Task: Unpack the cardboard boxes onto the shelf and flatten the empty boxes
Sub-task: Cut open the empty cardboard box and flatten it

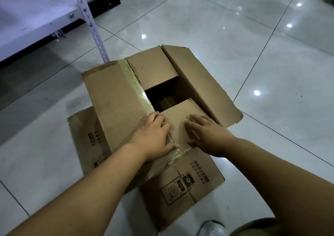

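Cardboard box (pixel 115 98) sits on the tile floor (pixel 235 37), just beside the foot of the white shelf (pixel 36 19) at upper left. Box top partly open: right flap (pixel 202 84) folded out, far flap (pixel 153 67) and near flap (pixel 180 116) lying inward, left flap still down with a tape (pixel 139 89) strip along its edge. Dark gap between flaps; something brown inside, cannot tell what.

Left hand (pixel 153 136) lies on the left flap's taped edge, fingers relaxed, slightly bent, touching, not gripping. Right hand (pixel 207 132) rests on the near flap, fingers straight and spread flat. Hands near each other, apart.

Printed label on box's near side. White shoe (pixel 215 228) at bottom, near box corner.
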Action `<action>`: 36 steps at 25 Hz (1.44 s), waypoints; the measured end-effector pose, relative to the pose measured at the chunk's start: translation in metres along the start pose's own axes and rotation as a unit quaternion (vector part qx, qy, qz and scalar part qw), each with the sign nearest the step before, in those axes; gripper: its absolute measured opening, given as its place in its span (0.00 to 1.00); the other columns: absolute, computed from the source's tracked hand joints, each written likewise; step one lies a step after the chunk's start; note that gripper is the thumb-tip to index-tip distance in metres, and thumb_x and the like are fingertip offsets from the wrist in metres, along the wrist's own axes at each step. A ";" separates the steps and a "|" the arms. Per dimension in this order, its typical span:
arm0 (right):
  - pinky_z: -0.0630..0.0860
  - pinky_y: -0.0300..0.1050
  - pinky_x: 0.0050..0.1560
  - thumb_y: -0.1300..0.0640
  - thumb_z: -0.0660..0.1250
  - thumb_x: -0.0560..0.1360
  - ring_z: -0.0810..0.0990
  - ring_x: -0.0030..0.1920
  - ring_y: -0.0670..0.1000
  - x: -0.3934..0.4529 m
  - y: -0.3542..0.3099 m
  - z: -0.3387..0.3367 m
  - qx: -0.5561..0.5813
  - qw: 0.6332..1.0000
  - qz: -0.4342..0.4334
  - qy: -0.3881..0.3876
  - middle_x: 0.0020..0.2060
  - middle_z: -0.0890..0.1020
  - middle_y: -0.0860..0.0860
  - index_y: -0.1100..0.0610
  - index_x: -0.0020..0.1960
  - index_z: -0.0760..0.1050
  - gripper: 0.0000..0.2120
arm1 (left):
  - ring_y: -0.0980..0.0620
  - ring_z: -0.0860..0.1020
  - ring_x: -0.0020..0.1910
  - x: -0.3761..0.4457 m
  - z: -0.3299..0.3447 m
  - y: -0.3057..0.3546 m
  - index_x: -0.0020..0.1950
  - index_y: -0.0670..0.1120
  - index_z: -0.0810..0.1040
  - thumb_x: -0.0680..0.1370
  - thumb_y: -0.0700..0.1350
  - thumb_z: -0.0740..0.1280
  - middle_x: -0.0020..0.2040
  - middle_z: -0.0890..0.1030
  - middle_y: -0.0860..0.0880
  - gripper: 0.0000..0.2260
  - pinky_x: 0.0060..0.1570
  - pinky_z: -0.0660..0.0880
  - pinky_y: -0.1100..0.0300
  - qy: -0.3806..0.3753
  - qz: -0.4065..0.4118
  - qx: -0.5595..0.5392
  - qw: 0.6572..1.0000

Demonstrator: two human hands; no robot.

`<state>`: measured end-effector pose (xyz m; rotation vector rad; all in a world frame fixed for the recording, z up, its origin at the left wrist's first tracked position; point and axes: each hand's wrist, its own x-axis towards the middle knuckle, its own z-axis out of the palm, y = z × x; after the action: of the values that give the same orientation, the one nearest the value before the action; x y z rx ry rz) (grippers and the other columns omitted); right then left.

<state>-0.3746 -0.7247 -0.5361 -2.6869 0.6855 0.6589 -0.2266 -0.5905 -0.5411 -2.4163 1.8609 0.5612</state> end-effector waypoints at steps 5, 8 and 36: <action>0.50 0.56 0.75 0.38 0.63 0.75 0.40 0.77 0.55 -0.006 0.003 0.002 -0.036 0.997 -0.028 -0.055 0.78 0.42 0.46 0.43 0.78 0.45 0.40 | 0.44 0.44 0.75 -0.001 0.001 0.005 0.70 0.55 0.63 0.67 0.72 0.64 0.74 0.53 0.48 0.37 0.73 0.45 0.44 -0.065 0.023 0.017 0.997; 0.55 0.55 0.74 0.47 0.64 0.78 0.45 0.78 0.57 -0.005 0.003 0.004 -0.071 0.997 -0.021 -0.015 0.79 0.46 0.49 0.45 0.78 0.46 0.36 | 0.45 0.52 0.71 0.006 0.003 0.010 0.65 0.54 0.67 0.70 0.69 0.64 0.69 0.60 0.48 0.29 0.73 0.50 0.48 -0.023 0.044 0.006 0.999; 0.50 0.57 0.75 0.61 0.58 0.82 0.45 0.78 0.57 0.017 0.036 0.014 -0.085 0.996 0.018 0.018 0.79 0.48 0.49 0.46 0.79 0.45 0.33 | 0.54 0.61 0.63 0.016 -0.020 0.023 0.45 0.56 0.65 0.79 0.54 0.60 0.43 0.68 0.61 0.06 0.70 0.31 0.40 0.044 0.071 -0.119 0.989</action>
<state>-0.3847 -0.7560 -0.5621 -2.8539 0.7174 0.7103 -0.2401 -0.6163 -0.5231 -2.5015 2.1275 0.7382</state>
